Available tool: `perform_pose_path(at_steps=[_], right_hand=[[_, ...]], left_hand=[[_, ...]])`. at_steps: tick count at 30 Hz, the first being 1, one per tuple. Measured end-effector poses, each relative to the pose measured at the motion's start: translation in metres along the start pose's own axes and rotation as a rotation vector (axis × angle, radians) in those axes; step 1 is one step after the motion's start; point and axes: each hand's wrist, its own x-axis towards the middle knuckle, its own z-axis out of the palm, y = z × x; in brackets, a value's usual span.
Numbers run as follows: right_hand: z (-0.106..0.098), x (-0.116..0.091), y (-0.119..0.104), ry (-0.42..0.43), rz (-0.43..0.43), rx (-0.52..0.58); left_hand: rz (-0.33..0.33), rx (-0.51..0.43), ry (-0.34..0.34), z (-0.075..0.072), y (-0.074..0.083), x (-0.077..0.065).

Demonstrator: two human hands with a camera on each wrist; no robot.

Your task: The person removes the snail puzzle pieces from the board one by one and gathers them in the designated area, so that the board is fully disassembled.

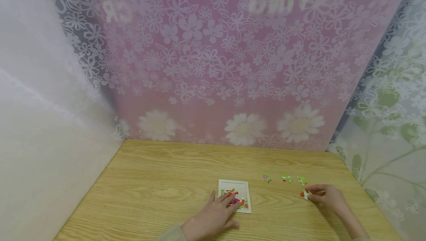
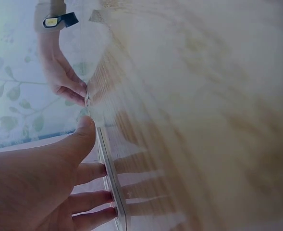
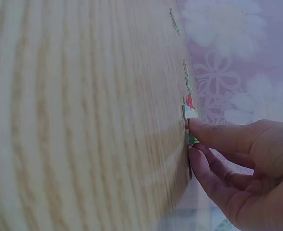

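Note:
A white-framed jigsaw tray (image 1: 249,196) lies on the wooden table, partly filled with colourful pieces along its lower half. My left hand (image 1: 213,213) rests over it, fingers extended onto the pieces and thumb off to the side; the fingers hide part of the picture. In the left wrist view those fingertips (image 2: 107,197) press at the edge of the tray (image 2: 113,183). Right of the tray, my right hand (image 1: 327,196) pinches a white, red and green jigsaw piece (image 1: 305,194) between thumb and fingers. The right wrist view shows this piece (image 3: 190,113) close over the tabletop.
Loose jigsaw pieces lie behind the right hand: a green one (image 1: 301,180), a green and white one (image 1: 286,178), and one with a pink flower (image 1: 267,178). A pink flowered curtain (image 1: 213,67) hangs at the table's back edge, with pale sheets on both sides.

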Motion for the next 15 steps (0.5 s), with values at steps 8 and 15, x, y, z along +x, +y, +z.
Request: perform_pose_path(at_steps=[8, 15], right_hand=[[-0.001, -0.003, 0.000, 0.012, -0.037, -0.048], [0.001, -0.008, -0.013, 0.049, -0.018, 0.026]], left_hand=[[0.005, 0.010, 0.006, -0.002, 0.000, 0.000], [-0.004, -0.014, -0.005, -0.001, 0.000, 0.001]])
